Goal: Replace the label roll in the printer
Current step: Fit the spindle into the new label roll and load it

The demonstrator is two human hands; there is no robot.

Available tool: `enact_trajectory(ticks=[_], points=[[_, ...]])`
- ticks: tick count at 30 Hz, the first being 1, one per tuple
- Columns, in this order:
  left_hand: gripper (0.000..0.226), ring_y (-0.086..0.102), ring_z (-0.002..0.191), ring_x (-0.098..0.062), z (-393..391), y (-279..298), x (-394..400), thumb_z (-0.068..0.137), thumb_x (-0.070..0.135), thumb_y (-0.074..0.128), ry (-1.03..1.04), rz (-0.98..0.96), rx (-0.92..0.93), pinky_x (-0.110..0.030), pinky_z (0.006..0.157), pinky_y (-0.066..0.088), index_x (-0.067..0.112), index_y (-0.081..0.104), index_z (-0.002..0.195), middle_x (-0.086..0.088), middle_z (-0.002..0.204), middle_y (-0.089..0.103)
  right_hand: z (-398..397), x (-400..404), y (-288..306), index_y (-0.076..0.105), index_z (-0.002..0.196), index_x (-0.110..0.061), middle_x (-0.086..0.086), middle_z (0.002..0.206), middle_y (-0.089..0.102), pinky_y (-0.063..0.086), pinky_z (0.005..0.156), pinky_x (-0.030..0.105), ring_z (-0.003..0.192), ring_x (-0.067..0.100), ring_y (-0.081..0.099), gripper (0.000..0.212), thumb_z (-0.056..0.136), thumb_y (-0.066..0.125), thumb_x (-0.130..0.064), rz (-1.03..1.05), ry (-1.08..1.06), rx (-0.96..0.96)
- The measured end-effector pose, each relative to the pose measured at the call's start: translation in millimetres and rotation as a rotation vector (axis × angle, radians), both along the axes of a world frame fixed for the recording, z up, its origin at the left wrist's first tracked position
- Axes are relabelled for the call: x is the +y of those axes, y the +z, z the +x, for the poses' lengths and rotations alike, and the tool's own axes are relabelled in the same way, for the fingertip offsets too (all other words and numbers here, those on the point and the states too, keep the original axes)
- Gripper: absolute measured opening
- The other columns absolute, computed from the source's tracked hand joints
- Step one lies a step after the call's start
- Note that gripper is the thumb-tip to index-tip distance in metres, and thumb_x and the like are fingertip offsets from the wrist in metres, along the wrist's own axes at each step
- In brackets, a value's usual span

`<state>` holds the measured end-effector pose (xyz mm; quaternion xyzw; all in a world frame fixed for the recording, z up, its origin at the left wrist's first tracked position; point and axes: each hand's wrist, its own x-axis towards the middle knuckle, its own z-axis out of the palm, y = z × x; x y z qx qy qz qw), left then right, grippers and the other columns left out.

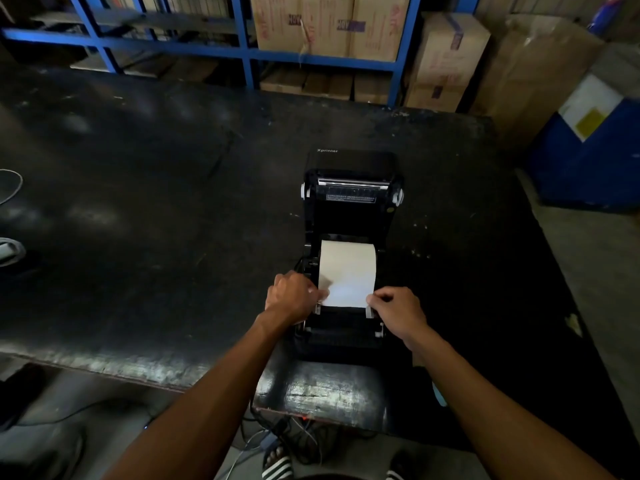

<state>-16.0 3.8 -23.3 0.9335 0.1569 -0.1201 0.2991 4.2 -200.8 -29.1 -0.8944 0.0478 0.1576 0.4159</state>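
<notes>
A black label printer (349, 337) stands near the front edge of the dark table, its lid (351, 188) swung up and back. A white label roll (346, 268) lies in the open bay, with its loose end drawn toward me over the front guides. My left hand (292, 296) pinches the left corner of that paper end. My right hand (398, 310) pinches the right corner, by the white guide tab.
The black table (138, 202) stretches wide to the left and behind the printer. Blue shelving (242, 53) with cardboard boxes (329, 26) stands behind it. A blue bin (588, 161) is at the right. Cables (277, 434) lie on the floor by my feet.
</notes>
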Motion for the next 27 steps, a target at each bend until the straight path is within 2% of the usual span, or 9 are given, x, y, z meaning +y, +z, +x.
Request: enact_trajectory(ticks=[2,4,6,9,11,16,20,21,27], points=[[0.035,0.058,0.104,-0.034,4,3,1,0.086,0.047,0.065,-0.019,0.001,0.043,-0.042,0.088,0.050,0.014,0.077,0.080,-0.013,0.099,0.070,3,-2,0,0.074,0.080,-0.025,0.000,0.098,0.073,0.047,0.096,0.046,0.108,0.027,0.059,0.016,0.089,0.063,-0.030,-0.012,0.023,0.043],[0.037,0.056,0.104,-0.034,6,7,1,0.086,0.047,0.064,-0.032,0.006,0.075,-0.040,0.084,0.048,0.016,0.072,0.068,-0.011,0.090,0.066,5,-2,2,0.071,0.072,-0.028,-0.001,0.102,0.072,0.044,0.099,0.051,0.113,0.028,0.056,0.019,0.087,0.063,-0.035,-0.035,0.023,0.075],[0.036,0.055,0.105,-0.035,7,8,-1,0.086,0.046,0.064,-0.029,0.023,0.093,-0.041,0.084,0.048,0.018,0.070,0.064,-0.012,0.089,0.063,6,-2,4,0.070,0.064,-0.027,-0.005,0.093,0.073,0.046,0.096,0.050,0.109,0.028,0.058,0.022,0.084,0.065,-0.036,-0.051,0.007,0.079],[0.029,0.057,0.108,-0.033,6,11,-4,0.081,0.045,0.070,0.010,0.066,0.066,-0.042,0.090,0.051,0.019,0.079,0.089,-0.012,0.105,0.069,7,-1,6,0.074,0.062,-0.024,-0.004,0.080,0.074,0.055,0.087,0.047,0.089,0.021,0.065,0.018,0.078,0.069,-0.031,-0.050,-0.005,0.075],[0.028,0.060,0.105,-0.031,8,12,-4,0.075,0.045,0.075,0.027,0.089,0.046,-0.041,0.089,0.052,0.021,0.079,0.089,-0.011,0.104,0.072,9,0,6,0.076,0.067,-0.020,-0.002,0.079,0.076,0.057,0.084,0.045,0.081,0.018,0.067,0.013,0.075,0.071,-0.027,-0.060,0.008,0.081],[0.030,0.069,0.086,-0.024,7,9,-1,0.072,0.046,0.078,0.084,-0.024,0.064,-0.035,0.080,0.057,0.018,0.080,0.080,-0.004,0.083,0.075,14,-2,9,0.073,0.061,-0.028,-0.002,0.081,0.075,0.056,0.080,0.035,0.085,0.020,0.069,0.017,0.077,0.072,-0.022,-0.061,0.085,0.098],[0.025,0.069,0.090,-0.024,6,9,3,0.075,0.039,0.080,0.081,-0.083,0.063,-0.032,0.079,0.055,0.018,0.079,0.088,-0.008,0.094,0.077,19,-3,13,0.077,0.073,-0.013,0.011,0.089,0.076,0.057,0.084,0.039,0.085,0.023,0.070,0.005,0.074,0.077,-0.018,0.003,0.073,0.164],[0.026,0.069,0.091,-0.024,7,10,4,0.075,0.038,0.080,0.067,-0.086,0.076,-0.033,0.081,0.055,0.017,0.079,0.089,-0.009,0.096,0.077,20,-3,13,0.076,0.076,-0.010,0.013,0.090,0.075,0.057,0.086,0.041,0.087,0.025,0.070,0.011,0.073,0.079,-0.020,0.038,0.039,0.181],[0.032,0.070,0.088,-0.024,13,14,6,0.072,0.040,0.082,0.040,-0.101,0.127,-0.037,0.085,0.057,0.010,0.080,0.084,-0.010,0.088,0.077,18,-4,7,0.075,0.074,-0.016,0.008,0.089,0.075,0.054,0.082,0.034,0.086,0.022,0.069,0.007,0.078,0.078,-0.020,0.090,-0.012,0.085]])
